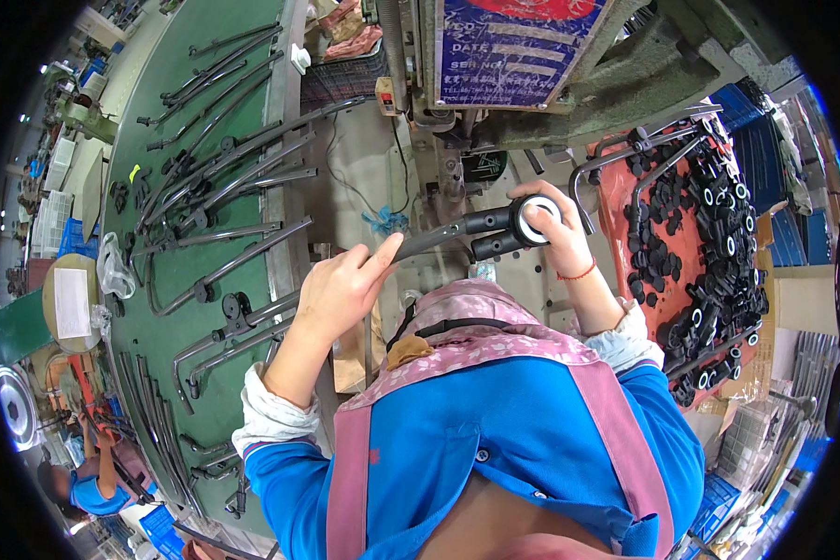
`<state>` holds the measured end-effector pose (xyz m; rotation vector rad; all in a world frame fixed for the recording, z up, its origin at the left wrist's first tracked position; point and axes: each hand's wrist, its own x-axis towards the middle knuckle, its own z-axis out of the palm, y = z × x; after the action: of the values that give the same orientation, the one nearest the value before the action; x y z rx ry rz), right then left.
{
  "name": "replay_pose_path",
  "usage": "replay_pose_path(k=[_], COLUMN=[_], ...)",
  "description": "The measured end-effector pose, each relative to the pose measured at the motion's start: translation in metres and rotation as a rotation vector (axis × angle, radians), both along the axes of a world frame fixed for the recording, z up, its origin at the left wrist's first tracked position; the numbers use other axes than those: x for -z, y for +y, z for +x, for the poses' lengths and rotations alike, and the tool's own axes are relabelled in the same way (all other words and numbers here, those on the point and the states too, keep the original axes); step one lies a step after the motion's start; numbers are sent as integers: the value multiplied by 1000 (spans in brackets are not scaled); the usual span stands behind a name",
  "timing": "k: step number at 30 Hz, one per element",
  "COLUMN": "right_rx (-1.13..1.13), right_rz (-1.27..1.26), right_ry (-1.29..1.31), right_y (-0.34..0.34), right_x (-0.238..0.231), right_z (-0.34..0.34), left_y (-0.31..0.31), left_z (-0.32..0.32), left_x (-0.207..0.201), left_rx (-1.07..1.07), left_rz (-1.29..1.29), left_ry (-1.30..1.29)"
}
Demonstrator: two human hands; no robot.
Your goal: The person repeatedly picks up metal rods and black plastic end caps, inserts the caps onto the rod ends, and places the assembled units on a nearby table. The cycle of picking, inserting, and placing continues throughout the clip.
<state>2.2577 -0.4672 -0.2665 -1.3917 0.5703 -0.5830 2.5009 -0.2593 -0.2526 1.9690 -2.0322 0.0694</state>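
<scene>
A blue sign plate point(523, 67) stands at the top, with a small orange switch box point(385, 96) and a dark crate point(343, 78) to its left. A crumpled clear bag point(116, 271) lies at the green table's point(161, 322) left edge; beyond the table is a blue-shirted co-worker point(103, 495).

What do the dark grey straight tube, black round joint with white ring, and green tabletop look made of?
Dark grey straight tube: probably metal, satin; lengthwise sheen. Black round joint: likely moulded plastic or painted metal; smooth, soft sheen. Its white ring: perhaps plastic, evenly white. Green tabletop: even, low-gloss; rubber mat or coating, unclear.
</scene>
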Motion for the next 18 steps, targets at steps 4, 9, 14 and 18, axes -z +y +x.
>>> replay_pose_path(k=[4, 9, 14, 18], right_rx=[-11, -110, -226, -170], right_rz=[-148, -115, -42, -42], right_ry=[28, 94, 30, 57], right_y=[-8, -13, -2, -6], right_x=[-1, 7, 14, 11], right_z=[6, 16, 30, 35], left_y=[-2, 0, -4, -12], left_z=[-3, -3, -5, -1], left_x=[-1, 7, 11, 12], left_rx=[-12, -43, 7, 6], left_rz=[7, 41, 37, 17], left_ry=[-30, -16, 18, 40])
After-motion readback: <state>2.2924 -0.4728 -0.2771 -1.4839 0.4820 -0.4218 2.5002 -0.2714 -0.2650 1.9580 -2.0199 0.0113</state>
